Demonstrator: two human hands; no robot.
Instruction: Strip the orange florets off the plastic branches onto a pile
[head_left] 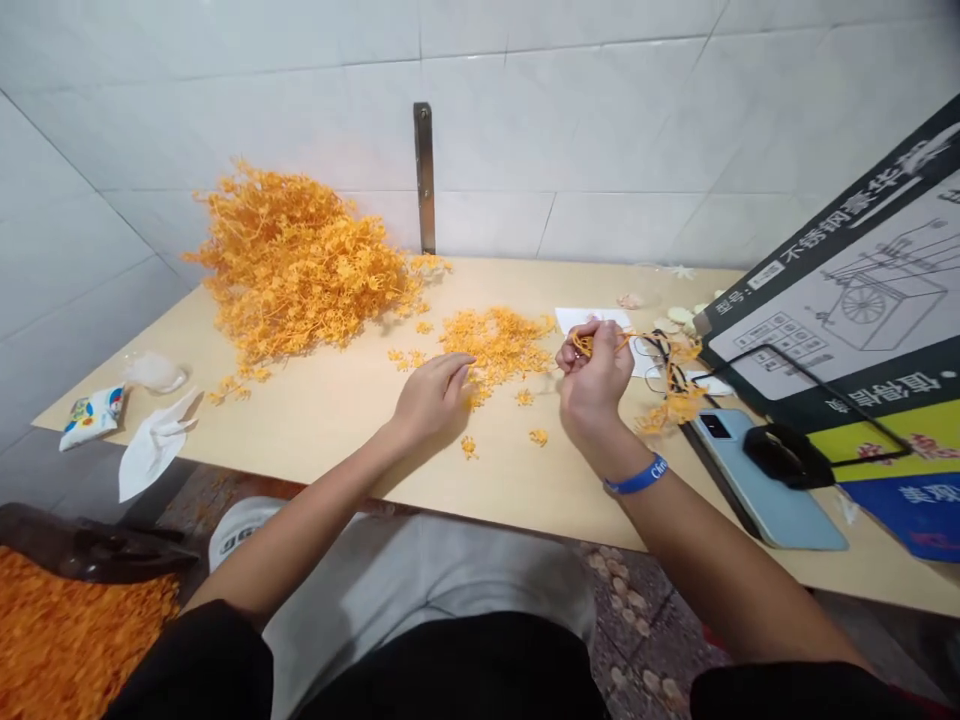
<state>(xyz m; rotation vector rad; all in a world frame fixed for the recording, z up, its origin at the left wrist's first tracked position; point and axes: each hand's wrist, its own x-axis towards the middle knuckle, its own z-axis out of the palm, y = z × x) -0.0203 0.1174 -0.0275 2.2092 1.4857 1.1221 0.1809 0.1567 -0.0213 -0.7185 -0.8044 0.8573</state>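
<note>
My left hand (435,395) rests by the near left edge of a loose pile of small orange plastic pieces (495,342), its fingers pressed together; whether it pinches a piece cannot be made out. To the right of that pile, my right hand (598,378) is closed around thin orange stems. Their flowery ends (679,400) stick out to the right of the fist. A few single orange pieces (538,437) lie between my hands. At the back left of the table stands a large heap of orange sprigs (300,262).
A phone (776,480), a black stand (787,456) and a large printed box (847,290) occupy the right side. White paper (592,320) lies behind my right hand. Tissue (156,445) and a small packet (92,418) lie left. Below is a bag of orange pieces (82,640).
</note>
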